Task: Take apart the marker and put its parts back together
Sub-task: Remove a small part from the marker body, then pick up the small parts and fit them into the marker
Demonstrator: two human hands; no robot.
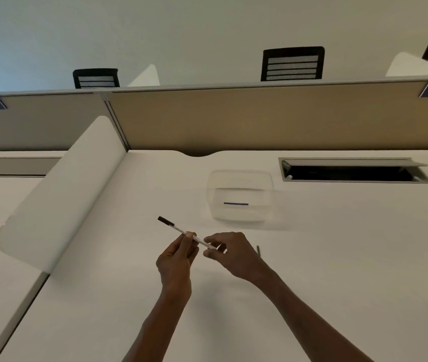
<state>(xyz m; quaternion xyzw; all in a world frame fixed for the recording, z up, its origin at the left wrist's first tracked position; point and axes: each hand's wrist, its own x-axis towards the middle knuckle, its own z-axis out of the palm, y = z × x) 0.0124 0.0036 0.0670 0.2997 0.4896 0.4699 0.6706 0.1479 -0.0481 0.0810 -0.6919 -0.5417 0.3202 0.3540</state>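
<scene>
A slim white marker [179, 229] with a black cap at its far left end is held above the white desk [338, 244], slanting down to the right. My left hand [175, 259] pinches its barrel near the middle. My right hand [229, 253] pinches the marker's near right end between thumb and fingers. A thin dark stick-like part [258, 250] lies on the desk just right of my right hand; what it is I cannot tell.
A clear plastic box [240, 195] stands behind my hands. An open cable hatch [353, 171] is at the back right. A white curved divider [61, 199] rises on the left, a beige partition [259, 121] behind. Chairs [292, 64] beyond.
</scene>
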